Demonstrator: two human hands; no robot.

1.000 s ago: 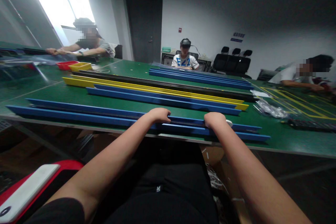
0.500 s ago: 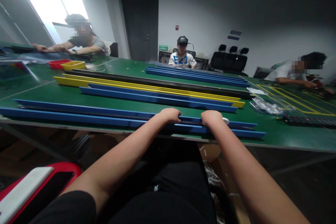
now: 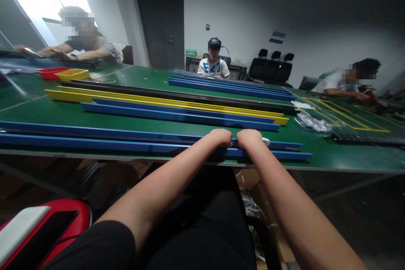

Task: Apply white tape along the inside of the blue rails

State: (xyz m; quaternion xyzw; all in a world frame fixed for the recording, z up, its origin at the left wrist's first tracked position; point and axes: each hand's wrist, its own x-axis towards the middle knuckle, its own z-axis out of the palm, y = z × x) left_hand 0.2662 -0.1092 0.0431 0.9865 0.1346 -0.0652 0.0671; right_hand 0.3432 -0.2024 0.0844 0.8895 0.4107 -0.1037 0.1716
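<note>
Along the near table edge lies a long blue channel strip (image 3: 126,145) with two raised walls. My left hand (image 3: 222,136) is closed at the channel, fingertips down inside it; whatever they pinch is hidden. Right beside it my right hand (image 3: 249,138) is closed too, also over the channel. A round white thing, roll-like (image 3: 266,141), sticks out past the right side of that hand, which seems to grip it; most of it is covered. Only a small gap separates the two hands.
Beyond lie another blue channel (image 3: 177,114), a yellow channel (image 3: 63,96), black strips (image 3: 139,90) and more blue strips (image 3: 221,87). Red (image 3: 50,73) and yellow trays (image 3: 73,75) stand left, clear plastic bags (image 3: 313,122) right. Several people sit around the green table (image 3: 341,156).
My left hand has slid right along the channel, closing the gap to my right hand. The camera view has shifted slightly. The channels stay in place on the table.
</note>
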